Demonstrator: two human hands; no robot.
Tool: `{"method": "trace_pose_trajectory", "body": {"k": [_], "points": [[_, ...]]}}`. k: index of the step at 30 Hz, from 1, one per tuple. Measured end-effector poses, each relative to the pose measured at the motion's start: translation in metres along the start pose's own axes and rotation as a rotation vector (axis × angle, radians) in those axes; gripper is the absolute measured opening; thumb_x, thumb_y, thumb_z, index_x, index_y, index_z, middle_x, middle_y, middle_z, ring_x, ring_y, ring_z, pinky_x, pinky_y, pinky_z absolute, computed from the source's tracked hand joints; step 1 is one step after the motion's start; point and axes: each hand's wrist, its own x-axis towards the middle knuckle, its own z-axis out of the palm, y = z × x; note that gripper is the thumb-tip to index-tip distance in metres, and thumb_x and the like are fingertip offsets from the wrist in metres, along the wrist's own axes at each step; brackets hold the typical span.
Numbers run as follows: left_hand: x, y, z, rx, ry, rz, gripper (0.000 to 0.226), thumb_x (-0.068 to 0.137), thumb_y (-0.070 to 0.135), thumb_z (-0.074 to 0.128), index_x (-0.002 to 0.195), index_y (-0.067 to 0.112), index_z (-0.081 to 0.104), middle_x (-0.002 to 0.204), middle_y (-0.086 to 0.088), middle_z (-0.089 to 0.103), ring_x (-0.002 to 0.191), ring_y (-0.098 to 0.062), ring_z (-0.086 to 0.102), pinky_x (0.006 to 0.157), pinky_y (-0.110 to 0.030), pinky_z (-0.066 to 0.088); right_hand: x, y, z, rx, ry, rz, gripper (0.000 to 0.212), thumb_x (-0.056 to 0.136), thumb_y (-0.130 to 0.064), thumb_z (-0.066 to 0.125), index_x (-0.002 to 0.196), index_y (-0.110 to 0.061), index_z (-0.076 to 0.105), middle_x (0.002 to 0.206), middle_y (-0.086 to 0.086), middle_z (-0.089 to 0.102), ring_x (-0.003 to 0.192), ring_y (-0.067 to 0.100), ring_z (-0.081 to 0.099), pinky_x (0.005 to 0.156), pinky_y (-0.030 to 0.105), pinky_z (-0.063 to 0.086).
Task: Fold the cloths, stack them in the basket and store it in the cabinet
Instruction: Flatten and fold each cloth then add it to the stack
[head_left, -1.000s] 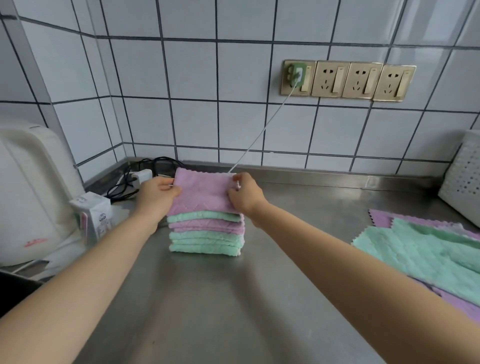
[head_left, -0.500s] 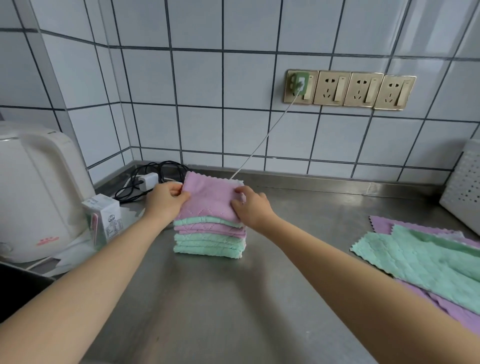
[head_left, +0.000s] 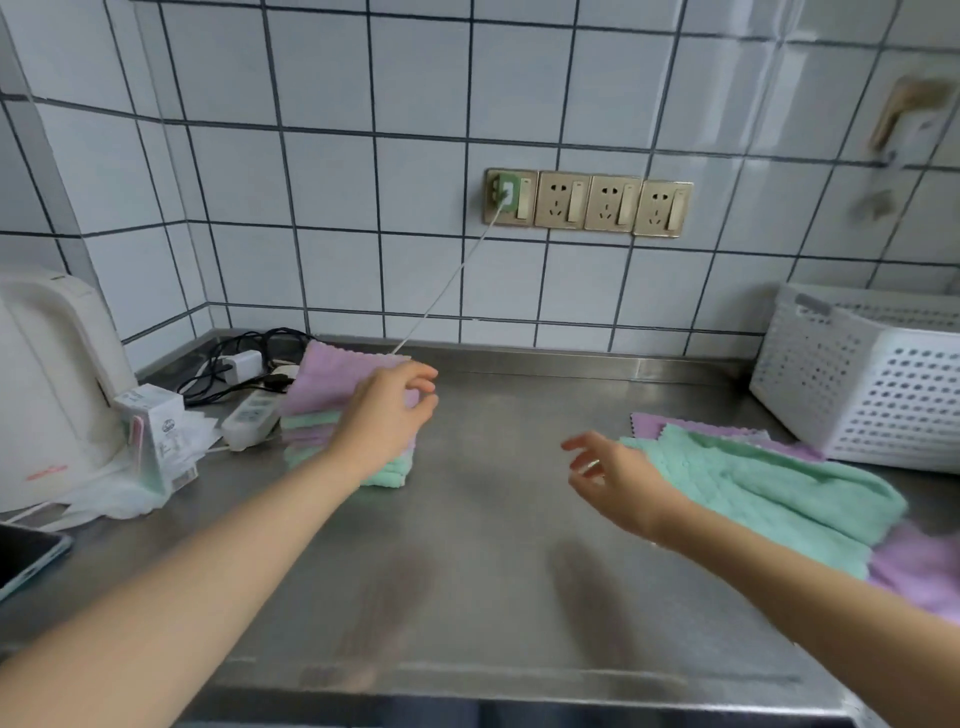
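Stack of folded cloths (head_left: 332, 384) near the counter's (head_left: 493, 561) back edge, left of centre; behind and to its left, a power strip (head_left: 249, 418), charger (head_left: 240, 365) and tangled cables (head_left: 249, 348) fill the back-left corner. Kettle (head_left: 49, 384) at the left edge, with a small carton (head_left: 156, 436) just to its right. Unfolded cloths (head_left: 769, 488) lie along the right edge, in front of the basket (head_left: 857, 384) in the back-right corner.

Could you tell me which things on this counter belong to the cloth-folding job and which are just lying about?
Belong to the job: folded cloth stack; unfolded cloths; white basket.

Just lying about: kettle; small carton; power strip; black cables; charger in the wall socket.
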Motion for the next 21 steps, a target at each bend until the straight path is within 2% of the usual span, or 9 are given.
{"method": "trace_pose_trajectory", "body": {"k": [3, 6, 8, 10, 13, 15, 17, 18, 21], "points": [[-0.013, 0.024, 0.043, -0.003, -0.086, 0.036, 0.025, 0.084, 0.018, 0.066, 0.109, 0.021, 0.066, 0.094, 0.01, 0.07, 0.095, -0.013, 0.059, 0.088, -0.029, 0.045, -0.031, 0.046, -0.022, -0.071, 0.029, 0.064, 0.031, 0.088, -0.015, 0.058, 0.119, -0.02, 0.056, 0.101, -0.002, 0.065, 0.086, 0.014, 0.062, 0.075, 0.022, 0.046], [-0.029, 0.051, 0.09, -0.064, -0.193, 0.068, 0.024, 0.084, 0.019, 0.066, 0.108, 0.022, 0.066, 0.092, 0.013, 0.07, 0.099, -0.015, 0.059, 0.092, -0.032, 0.045, -0.06, 0.091, -0.043, -0.165, 0.063, 0.118, 0.028, 0.087, -0.014, 0.059, 0.115, -0.019, 0.06, 0.094, -0.006, 0.063, 0.085, 0.012, 0.061, 0.074, 0.02, 0.043], [-0.036, 0.068, 0.118, -0.077, -0.258, 0.106, 0.023, 0.085, 0.022, 0.065, 0.108, 0.024, 0.066, 0.092, 0.017, 0.068, 0.099, -0.014, 0.058, 0.091, -0.033, 0.045, -0.075, 0.117, -0.055, -0.279, 0.097, 0.116, 0.025, 0.087, -0.015, 0.059, 0.111, -0.018, 0.064, 0.097, -0.006, 0.065, 0.092, 0.016, 0.062, 0.077, 0.023, 0.045], [-0.041, 0.085, 0.14, -0.069, -0.316, 0.144, 0.022, 0.087, 0.023, 0.064, 0.108, 0.023, 0.067, 0.098, 0.016, 0.069, 0.1, -0.012, 0.058, 0.088, -0.028, 0.044, -0.086, 0.141, -0.063, -0.392, 0.087, 0.128, 0.023, 0.089, -0.018, 0.059, 0.111, -0.017, 0.064, 0.106, -0.003, 0.065, 0.098, 0.018, 0.062, 0.082, 0.026, 0.047], [-0.045, 0.107, 0.167, -0.068, -0.411, 0.185, 0.022, 0.087, 0.02, 0.063, 0.109, 0.018, 0.068, 0.107, 0.007, 0.07, 0.104, -0.012, 0.06, 0.093, -0.027, 0.044, -0.096, 0.167, -0.066, -0.555, 0.063, 0.147, 0.022, 0.09, -0.026, 0.059, 0.111, -0.019, 0.063, 0.108, 0.001, 0.061, 0.098, 0.021, 0.061, 0.077, 0.033, 0.051], [-0.049, 0.118, 0.181, -0.047, -0.522, 0.218, 0.026, 0.089, 0.019, 0.062, 0.114, 0.014, 0.066, 0.118, 0.001, 0.067, 0.112, -0.016, 0.058, 0.098, -0.027, 0.041, -0.095, 0.177, -0.063, -0.652, 0.053, 0.153, 0.018, 0.087, -0.027, 0.063, 0.102, -0.018, 0.065, 0.098, 0.003, 0.062, 0.091, 0.024, 0.063, 0.067, 0.037, 0.053], [-0.051, 0.127, 0.196, -0.024, -0.645, 0.244, 0.033, 0.09, 0.019, 0.059, 0.123, 0.013, 0.061, 0.129, -0.003, 0.06, 0.122, -0.018, 0.051, 0.102, -0.026, 0.037, -0.091, 0.183, -0.062, -0.714, 0.062, 0.136, 0.007, 0.08, -0.022, 0.07, 0.085, -0.019, 0.066, 0.079, 0.0, 0.06, 0.075, 0.024, 0.064, 0.053, 0.036, 0.051], [-0.051, 0.131, 0.204, -0.012, -0.691, 0.257, 0.038, 0.09, 0.02, 0.059, 0.127, 0.012, 0.057, 0.133, -0.005, 0.056, 0.126, -0.019, 0.047, 0.105, -0.026, 0.034, -0.088, 0.184, -0.063, -0.724, 0.075, 0.122, 0.008, 0.078, -0.018, 0.071, 0.078, -0.019, 0.064, 0.072, -0.003, 0.056, 0.067, 0.022, 0.062, 0.048, 0.035, 0.049], [-0.053, 0.141, 0.221, 0.019, -0.79, 0.255, 0.053, 0.09, 0.025, 0.059, 0.139, 0.012, 0.042, 0.142, -0.009, 0.045, 0.134, -0.023, 0.037, 0.109, -0.029, 0.028, -0.074, 0.179, -0.07, -0.647, 0.129, 0.136, 0.012, 0.089, -0.012, 0.056, 0.082, -0.022, 0.054, 0.077, -0.005, 0.053, 0.067, 0.02, 0.058, 0.055, 0.035, 0.047]]}}
